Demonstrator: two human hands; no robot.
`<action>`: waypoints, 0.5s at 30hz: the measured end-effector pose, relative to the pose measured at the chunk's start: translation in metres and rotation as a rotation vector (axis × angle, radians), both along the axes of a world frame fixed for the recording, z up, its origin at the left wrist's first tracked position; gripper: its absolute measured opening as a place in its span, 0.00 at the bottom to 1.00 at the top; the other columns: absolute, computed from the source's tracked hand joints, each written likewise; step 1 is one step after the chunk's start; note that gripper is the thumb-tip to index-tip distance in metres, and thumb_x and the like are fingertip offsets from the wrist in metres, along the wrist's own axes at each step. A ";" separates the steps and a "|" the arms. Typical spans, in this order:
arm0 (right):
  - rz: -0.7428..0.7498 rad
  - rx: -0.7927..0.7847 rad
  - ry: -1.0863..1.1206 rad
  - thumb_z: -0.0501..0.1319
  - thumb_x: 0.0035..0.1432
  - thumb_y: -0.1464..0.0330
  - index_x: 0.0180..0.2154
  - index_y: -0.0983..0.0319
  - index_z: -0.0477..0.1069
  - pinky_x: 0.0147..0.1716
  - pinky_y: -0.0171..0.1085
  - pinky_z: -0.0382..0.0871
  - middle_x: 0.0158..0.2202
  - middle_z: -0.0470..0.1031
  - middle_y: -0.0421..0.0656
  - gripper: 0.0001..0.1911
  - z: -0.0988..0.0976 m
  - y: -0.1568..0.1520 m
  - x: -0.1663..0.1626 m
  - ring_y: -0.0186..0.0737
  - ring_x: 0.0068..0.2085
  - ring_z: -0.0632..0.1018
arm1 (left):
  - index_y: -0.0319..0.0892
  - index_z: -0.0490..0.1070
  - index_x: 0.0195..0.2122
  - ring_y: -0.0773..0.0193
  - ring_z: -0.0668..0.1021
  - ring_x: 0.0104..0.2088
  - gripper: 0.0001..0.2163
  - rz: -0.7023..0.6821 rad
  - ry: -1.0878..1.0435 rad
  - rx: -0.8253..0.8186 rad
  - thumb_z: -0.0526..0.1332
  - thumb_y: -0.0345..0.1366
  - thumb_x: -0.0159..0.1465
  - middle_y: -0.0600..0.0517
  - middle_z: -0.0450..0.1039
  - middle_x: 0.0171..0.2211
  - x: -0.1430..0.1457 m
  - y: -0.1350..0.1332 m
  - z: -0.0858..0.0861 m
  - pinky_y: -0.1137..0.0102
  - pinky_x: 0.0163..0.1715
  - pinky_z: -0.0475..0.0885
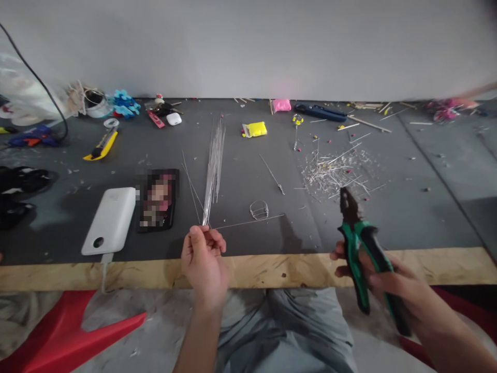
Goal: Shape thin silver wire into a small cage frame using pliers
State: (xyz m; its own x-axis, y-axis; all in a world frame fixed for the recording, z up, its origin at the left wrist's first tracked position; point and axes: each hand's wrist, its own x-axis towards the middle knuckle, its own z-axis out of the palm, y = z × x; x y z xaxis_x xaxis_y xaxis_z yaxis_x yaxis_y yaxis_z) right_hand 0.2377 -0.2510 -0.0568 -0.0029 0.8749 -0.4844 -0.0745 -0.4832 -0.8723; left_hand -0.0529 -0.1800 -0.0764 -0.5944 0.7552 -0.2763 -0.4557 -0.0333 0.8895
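Right hand (404, 284) holding pliers (352, 248), left hand (205, 261) at the wires (215, 160).
The pliers, handles spread, are right of the wires; left fingers curl at the wires' near end, whether gripping I cannot tell. Clippings (336, 171) lie right of the wires.

The dark grey tabletop (243, 173) carries wire clippings (337, 173), a phone (158, 201), a white power bank (111, 217) and a yellow cutter (105, 146)

No lettering, label, brand or number can be read here.
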 end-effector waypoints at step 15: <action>0.406 -0.125 0.151 0.64 0.39 0.65 0.23 0.60 0.66 0.33 0.35 0.62 0.30 0.64 0.40 0.09 0.026 -0.018 -0.082 0.41 0.34 0.66 | 0.41 0.69 0.30 0.71 0.69 0.18 0.13 -0.123 -0.007 -0.014 0.62 0.46 0.62 0.56 0.69 0.18 0.036 -0.021 0.013 0.77 0.19 0.64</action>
State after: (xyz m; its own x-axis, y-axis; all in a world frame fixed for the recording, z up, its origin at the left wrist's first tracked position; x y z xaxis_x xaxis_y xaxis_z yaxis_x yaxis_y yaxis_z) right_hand 0.1554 -0.2694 -0.0307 -0.4124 0.7233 -0.5539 0.0208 -0.6004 -0.7995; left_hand -0.0172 -0.2013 -0.0637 -0.4953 0.8186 -0.2908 -0.4618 0.0354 0.8863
